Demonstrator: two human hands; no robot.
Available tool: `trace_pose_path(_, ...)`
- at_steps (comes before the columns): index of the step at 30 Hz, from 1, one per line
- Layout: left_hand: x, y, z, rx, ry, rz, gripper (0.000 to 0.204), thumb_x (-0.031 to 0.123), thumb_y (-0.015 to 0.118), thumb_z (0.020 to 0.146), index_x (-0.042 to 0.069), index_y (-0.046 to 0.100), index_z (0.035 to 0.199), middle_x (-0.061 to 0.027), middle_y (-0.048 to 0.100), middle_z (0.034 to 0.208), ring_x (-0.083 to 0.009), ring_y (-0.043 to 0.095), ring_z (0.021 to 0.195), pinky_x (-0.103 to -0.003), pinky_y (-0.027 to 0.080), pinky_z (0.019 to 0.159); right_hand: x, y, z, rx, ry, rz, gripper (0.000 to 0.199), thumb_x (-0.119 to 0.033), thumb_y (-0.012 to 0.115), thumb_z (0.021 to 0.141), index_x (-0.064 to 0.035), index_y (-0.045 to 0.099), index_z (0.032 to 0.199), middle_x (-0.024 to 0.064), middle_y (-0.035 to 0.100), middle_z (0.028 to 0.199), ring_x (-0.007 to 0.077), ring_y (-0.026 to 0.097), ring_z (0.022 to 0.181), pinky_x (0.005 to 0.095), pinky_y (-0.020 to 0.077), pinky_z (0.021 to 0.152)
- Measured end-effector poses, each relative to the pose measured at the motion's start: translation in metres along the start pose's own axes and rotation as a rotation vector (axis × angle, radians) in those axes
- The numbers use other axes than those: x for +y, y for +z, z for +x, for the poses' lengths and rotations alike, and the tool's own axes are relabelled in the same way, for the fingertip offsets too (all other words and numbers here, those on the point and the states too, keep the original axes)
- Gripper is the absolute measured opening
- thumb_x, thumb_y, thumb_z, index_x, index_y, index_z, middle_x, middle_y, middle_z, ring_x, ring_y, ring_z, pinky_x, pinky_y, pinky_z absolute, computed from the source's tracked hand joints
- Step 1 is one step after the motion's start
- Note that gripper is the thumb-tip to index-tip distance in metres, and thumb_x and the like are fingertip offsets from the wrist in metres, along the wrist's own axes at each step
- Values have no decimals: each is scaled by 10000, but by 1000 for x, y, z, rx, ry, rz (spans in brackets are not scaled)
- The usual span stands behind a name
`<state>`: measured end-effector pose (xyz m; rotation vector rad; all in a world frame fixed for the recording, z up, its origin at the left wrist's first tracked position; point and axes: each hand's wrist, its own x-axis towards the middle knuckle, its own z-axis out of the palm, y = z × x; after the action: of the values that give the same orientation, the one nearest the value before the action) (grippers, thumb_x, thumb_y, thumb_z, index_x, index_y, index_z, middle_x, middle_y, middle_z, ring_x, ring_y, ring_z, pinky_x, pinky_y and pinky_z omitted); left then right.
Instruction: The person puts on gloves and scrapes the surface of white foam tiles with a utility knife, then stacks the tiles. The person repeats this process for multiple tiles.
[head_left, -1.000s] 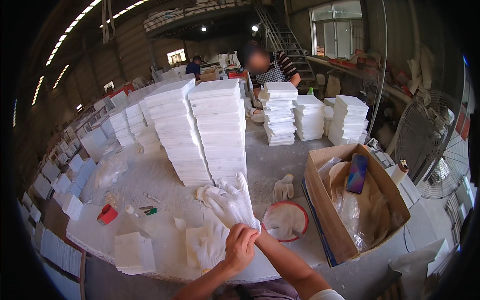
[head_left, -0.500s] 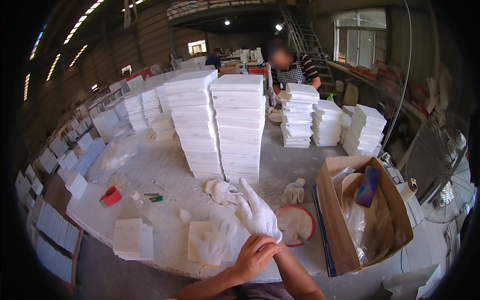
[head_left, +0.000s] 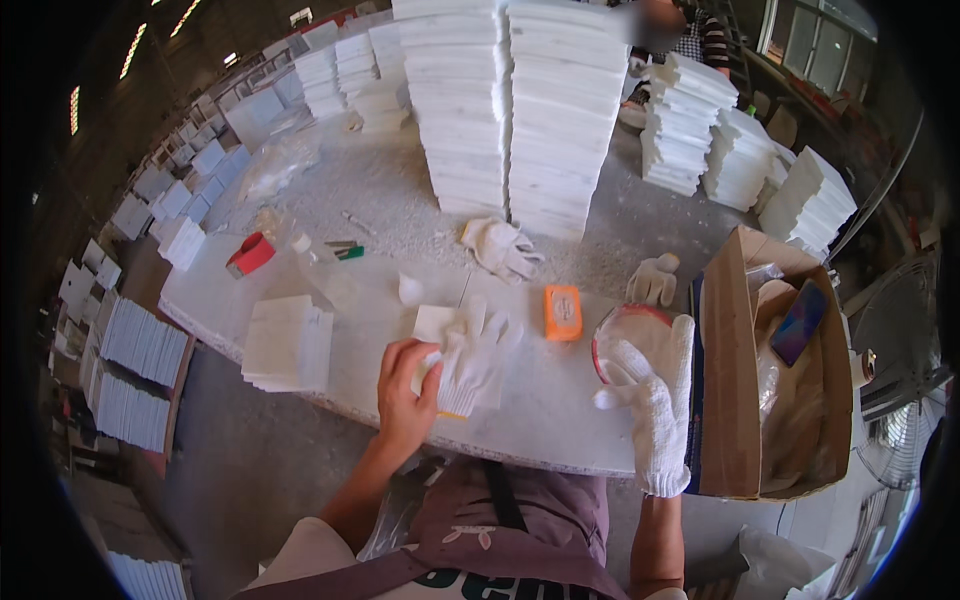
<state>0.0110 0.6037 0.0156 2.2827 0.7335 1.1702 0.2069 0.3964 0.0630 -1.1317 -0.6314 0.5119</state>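
My left hand (head_left: 402, 398) is bare, its fingers curled around a white part of a knit glove (head_left: 465, 355), apparently the thumb. That glove lies palm-flat, with a yellow cuff edge, over a white square tile (head_left: 432, 322) near the table's front edge. My right hand (head_left: 655, 420) wears a white knit glove, fingers stretched out and nothing held. It hovers by a red-rimmed round dish (head_left: 600, 340), partly covering it. Between my hands, farther back, lies an orange rectangular packet (head_left: 563, 313). More white gloves lie beyond: one by the tall stacks (head_left: 500, 250), another behind the dish (head_left: 653, 280).
Two tall stacks of white tiles (head_left: 460, 120) stand ahead. An open cardboard box (head_left: 725, 400) holding a phone (head_left: 797, 322) is at right. A tile pile (head_left: 287, 345), red tape roll (head_left: 250, 255) and green-handled tool (head_left: 348, 252) lie left. A person (head_left: 700, 40) works behind.
My left hand has left my right wrist and moved left to the glove on the tile. My gloved right hand has moved right, uncovering the orange packet. The view has tilted down.
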Motion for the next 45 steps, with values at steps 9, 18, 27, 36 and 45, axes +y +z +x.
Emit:
trace_pose_path(9, -28, -1, -30, -206, -80, 270, 418, 132, 750, 841, 41, 577, 1210, -171, 552, 1140, -376, 531, 1035, -446, 455, 888, 54, 3, -53, -6, 304, -19, 626, -321, 469, 1067, -1, 254, 1560, 175, 696, 1135, 236, 699, 906, 341, 515, 904)
trace_pose_path(18, -43, 11, -33, -303, -216, 488, 623, 314, 771, 820, 10, 504, 1294, -197, 602, 1054, -406, 568, 998, -482, 464, 850, 71, 5, -62, -98, 413, 48, 515, -212, 460, 1077, -13, 332, 1535, 177, 684, 1173, 241, 703, 974, 329, 531, 926)
trace_pose_path(27, -22, 25, -7, -120, -317, -129, 528, -66, 689, 791, 54, 498, 1268, -85, 552, 827, -205, 558, 726, -336, 488, 666, 52, 33, -49, -294, 496, 78, 424, -44, 539, 1005, -17, 499, 1427, 109, 539, 1419, 199, 536, 1241, 311, 440, 1035)
trace_pose_path(36, 61, 23, 22, -325, -177, -309, 457, -45, 701, 812, 39, 572, 1242, -82, 551, 864, -190, 570, 701, -309, 505, 650, 62, 53, -12, -405, 177, -246, 486, -178, 529, 1048, 3, 410, 1483, 144, 576, 1374, 217, 581, 1200, 333, 458, 1044)
trace_pose_path(45, 116, 27, 54, -398, -423, -501, 201, 38, 641, 953, 12, 603, 1149, -37, 608, 964, -100, 560, 790, -245, 467, 670, 66, 28, 10, -446, 166, -149, 400, -114, 565, 1019, -16, 518, 1404, 140, 613, 1318, 201, 556, 1233, 332, 432, 1055)
